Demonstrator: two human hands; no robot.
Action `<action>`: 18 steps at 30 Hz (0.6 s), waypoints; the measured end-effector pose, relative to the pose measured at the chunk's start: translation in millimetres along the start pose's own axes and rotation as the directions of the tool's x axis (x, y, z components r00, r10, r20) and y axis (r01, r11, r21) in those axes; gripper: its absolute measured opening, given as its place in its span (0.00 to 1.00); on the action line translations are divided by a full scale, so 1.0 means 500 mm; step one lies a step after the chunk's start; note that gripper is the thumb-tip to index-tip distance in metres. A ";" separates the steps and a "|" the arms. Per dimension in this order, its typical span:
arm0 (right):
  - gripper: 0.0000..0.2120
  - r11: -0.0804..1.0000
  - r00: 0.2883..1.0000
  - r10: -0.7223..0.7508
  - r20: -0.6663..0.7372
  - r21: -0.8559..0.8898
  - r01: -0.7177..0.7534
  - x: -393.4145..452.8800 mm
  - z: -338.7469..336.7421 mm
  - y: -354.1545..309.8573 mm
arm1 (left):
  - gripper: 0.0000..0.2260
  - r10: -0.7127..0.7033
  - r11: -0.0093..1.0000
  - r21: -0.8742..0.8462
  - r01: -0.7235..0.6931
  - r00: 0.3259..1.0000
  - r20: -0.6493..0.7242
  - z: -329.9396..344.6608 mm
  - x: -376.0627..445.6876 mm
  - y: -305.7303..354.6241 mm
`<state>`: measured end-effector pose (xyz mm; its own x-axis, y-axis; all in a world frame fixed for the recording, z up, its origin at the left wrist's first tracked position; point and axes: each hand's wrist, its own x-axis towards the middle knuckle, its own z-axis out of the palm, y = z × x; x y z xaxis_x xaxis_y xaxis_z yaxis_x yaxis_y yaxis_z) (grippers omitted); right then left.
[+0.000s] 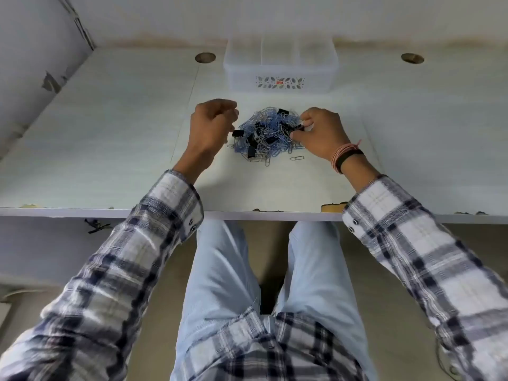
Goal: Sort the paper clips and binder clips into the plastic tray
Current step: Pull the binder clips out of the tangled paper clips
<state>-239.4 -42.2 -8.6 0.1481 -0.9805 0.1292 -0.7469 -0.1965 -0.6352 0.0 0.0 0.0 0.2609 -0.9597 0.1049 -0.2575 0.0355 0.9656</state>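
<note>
Binder clip (238, 133) lying crosswise in left hand (210, 127) grip; right hand (320, 133) grip seemingly pinching another beside pile (268, 136).

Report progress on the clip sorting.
Done: nothing visible; the plastic tray looks empty. In hand: the left hand pinches a black binder clip at the pile's edge; the right hand grips another. Left: almost the whole mixed pile on the desk.
</note>
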 end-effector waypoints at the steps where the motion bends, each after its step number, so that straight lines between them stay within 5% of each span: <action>1: 0.20 1.000 1.000 -0.006 -0.027 -0.002 0.005 0.000 0.003 0.001 | 0.14 0.008 0.999 0.033 -0.008 1.000 -0.004 -0.001 0.000 -0.004; 7: 0.13 0.999 0.987 -0.005 -0.163 0.033 0.010 -0.002 0.007 0.012 | 0.15 0.001 0.986 0.169 0.000 1.000 -0.009 0.001 0.005 -0.025; 12: 0.11 0.967 0.959 0.054 -0.277 0.255 0.020 -0.012 -0.010 0.008 | 0.19 0.030 0.918 0.393 -0.060 0.996 0.083 0.000 0.017 -0.042; 13: 0.12 0.900 0.960 0.167 -0.226 0.432 -0.055 -0.011 -0.017 0.004 | 0.18 0.043 0.889 0.451 -0.083 0.994 0.098 0.001 0.019 -0.046; 15: 0.13 0.568 0.943 0.332 -0.005 0.799 -0.196 -0.011 -0.032 -0.003 | 0.14 0.076 0.836 0.533 -0.127 0.990 0.116 0.005 0.021 -0.049; 18: 0.16 0.061 0.898 0.336 0.284 0.945 -0.321 -0.021 -0.047 0.000 | 0.10 0.050 0.846 0.522 -0.113 0.990 0.134 0.009 0.023 -0.047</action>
<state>-256.0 -31.8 8.0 0.0664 -0.9473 -0.3133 0.5195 0.3009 -0.7998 4.8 -13.2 -22.5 0.1210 -0.9854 0.1202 -0.7325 -0.0069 0.6807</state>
